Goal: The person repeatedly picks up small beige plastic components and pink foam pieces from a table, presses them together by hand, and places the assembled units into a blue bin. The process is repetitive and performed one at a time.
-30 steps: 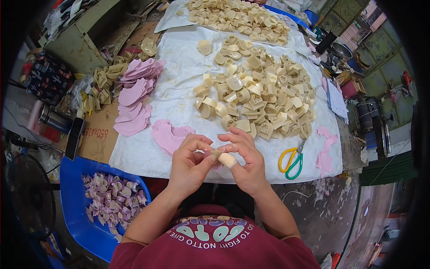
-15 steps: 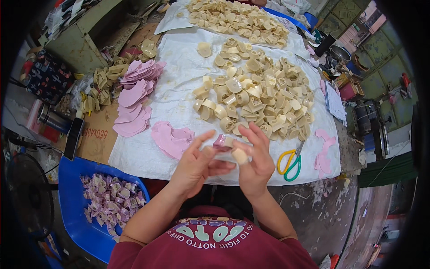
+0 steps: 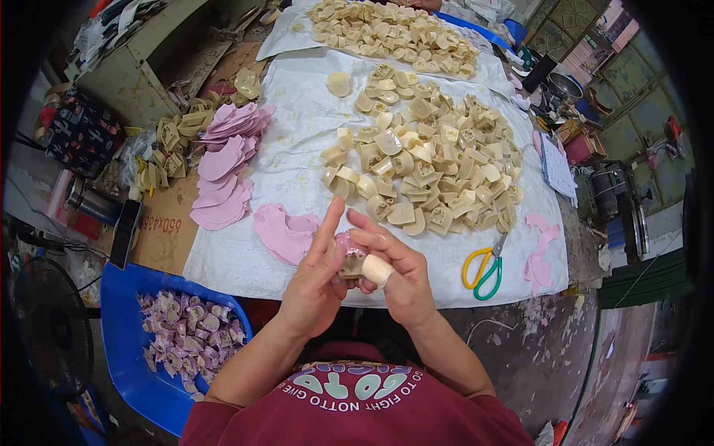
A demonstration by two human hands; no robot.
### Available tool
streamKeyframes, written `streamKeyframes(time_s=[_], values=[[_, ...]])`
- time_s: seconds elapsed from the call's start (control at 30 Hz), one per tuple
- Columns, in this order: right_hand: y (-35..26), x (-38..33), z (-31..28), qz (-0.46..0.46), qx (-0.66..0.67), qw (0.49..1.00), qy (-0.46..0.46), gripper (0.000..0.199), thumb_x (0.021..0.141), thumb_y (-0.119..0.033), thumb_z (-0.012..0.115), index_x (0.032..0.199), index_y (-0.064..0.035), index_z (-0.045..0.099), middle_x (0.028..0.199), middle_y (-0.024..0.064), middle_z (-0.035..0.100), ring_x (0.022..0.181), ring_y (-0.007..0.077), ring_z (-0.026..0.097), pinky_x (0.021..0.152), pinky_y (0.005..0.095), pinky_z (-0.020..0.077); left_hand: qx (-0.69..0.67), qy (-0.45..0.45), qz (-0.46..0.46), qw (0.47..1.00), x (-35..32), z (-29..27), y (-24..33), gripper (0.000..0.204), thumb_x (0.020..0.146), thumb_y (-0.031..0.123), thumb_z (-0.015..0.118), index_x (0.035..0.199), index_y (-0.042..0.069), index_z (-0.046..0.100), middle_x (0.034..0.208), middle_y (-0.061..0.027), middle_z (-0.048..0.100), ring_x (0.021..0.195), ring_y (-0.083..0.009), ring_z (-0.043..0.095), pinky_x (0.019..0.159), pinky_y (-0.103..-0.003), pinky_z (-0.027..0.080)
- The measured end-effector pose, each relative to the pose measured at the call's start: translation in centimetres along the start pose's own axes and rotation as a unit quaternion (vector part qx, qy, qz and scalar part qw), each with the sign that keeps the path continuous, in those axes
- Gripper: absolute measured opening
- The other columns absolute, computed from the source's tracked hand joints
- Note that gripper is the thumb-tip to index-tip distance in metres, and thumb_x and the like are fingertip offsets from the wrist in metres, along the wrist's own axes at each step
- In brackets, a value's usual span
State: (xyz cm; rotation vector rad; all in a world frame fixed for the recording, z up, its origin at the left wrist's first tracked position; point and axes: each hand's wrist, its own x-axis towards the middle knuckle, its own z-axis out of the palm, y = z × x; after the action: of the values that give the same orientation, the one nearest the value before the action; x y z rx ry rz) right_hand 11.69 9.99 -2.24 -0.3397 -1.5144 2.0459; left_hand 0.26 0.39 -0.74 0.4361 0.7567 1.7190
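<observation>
Over the table's near edge, my left hand (image 3: 307,293) and my right hand (image 3: 409,290) close round one small beige plastic shoe heel (image 3: 352,264). Shiny pink sheet material covers its upper side, and its hollow beige underside shows between my thumbs. My left index finger points up along its left side. The fingers of my right hand curve over the top, and a pale wrap (image 3: 377,270) sits on the right thumb. Just beyond my left hand lie loose pink cut pieces (image 3: 284,232). A big heap of bare beige heels (image 3: 439,163) spreads farther out.
Scissors (image 3: 483,269) with yellow and green handles lie right of my hands, near pink scraps (image 3: 541,253). Stacked pink pieces (image 3: 223,182) are at the left. A blue tub (image 3: 123,327) holds pink-covered heels, lower left. Another beige heap (image 3: 394,33) lies at the far end.
My hands have come together and closed round the heel, which now sits lower and farther left. Before, the right fingers were spread and the left hand was more open.
</observation>
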Motion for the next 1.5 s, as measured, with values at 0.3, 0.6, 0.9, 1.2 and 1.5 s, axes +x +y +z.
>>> streamKeyframes(time_s=[0.3,0.6,0.9,1.2,1.5], values=[[0.8,1.3,0.1,-0.077,-0.346,0.935,0.005,0.034,0.095,-0.013,0.048,0.126,-0.0044,0.058,0.146,0.0161,0.038,0.114,0.0243,0.054,0.091,0.0347,0.0465,0.018,0.042,0.033,0.998,0.6,-0.3,-0.9,0.070,0.096,0.031,0.051,0.152,0.019,0.011,0.091,-0.0017,0.058,0.056,-0.0083,0.051,0.041,-0.021,0.036],[0.8,0.4,0.4,-0.059,-0.305,0.948,-0.070,0.046,0.092,-0.017,0.053,0.136,-0.0053,0.047,0.149,0.0190,0.031,0.142,0.0352,0.021,0.112,0.0421,0.0249,0.104,0.082,0.022,0.991,0.7,-0.8,-0.6,0.057,0.098,0.024,0.048,0.149,0.013,0.025,0.090,-0.0018,0.057,0.060,-0.0068,0.050,0.046,-0.020,0.041],[-0.2,0.5,-0.2,-0.121,-0.385,0.913,-0.059,0.050,0.085,-0.024,0.064,0.131,-0.0078,0.053,0.145,0.0156,0.041,0.142,0.0370,0.022,0.113,0.0450,0.0208,0.130,-0.032,-0.007,0.991,0.0,-2.6,-0.1,0.072,0.097,0.030,0.051,0.153,0.023,0.006,0.104,-0.0104,0.057,0.086,-0.0176,0.059,0.059,-0.028,0.051],[-0.9,0.5,-0.4,-0.141,-0.324,0.932,-0.081,0.049,0.083,-0.022,0.065,0.129,-0.0082,0.055,0.142,0.0142,0.046,0.141,0.0379,0.024,0.113,0.0464,0.0189,-0.028,-0.082,-0.014,0.996,-0.3,-1.8,-0.1,0.080,0.094,0.029,0.056,0.152,0.028,0.001,0.116,-0.0116,0.053,0.097,-0.0219,0.059,0.067,-0.033,0.055],[-1.0,0.5,0.0,-0.094,-0.143,0.979,-0.114,0.045,0.084,-0.015,0.065,0.128,-0.0070,0.057,0.144,0.0148,0.044,0.142,0.0344,0.024,0.113,0.0459,0.0220,-0.047,-0.083,-0.023,0.995,-0.5,-1.5,0.3,0.104,0.081,0.016,0.073,0.153,0.024,-0.001,0.131,-0.0098,0.049,0.114,-0.0247,0.056,0.091,-0.036,0.049]])
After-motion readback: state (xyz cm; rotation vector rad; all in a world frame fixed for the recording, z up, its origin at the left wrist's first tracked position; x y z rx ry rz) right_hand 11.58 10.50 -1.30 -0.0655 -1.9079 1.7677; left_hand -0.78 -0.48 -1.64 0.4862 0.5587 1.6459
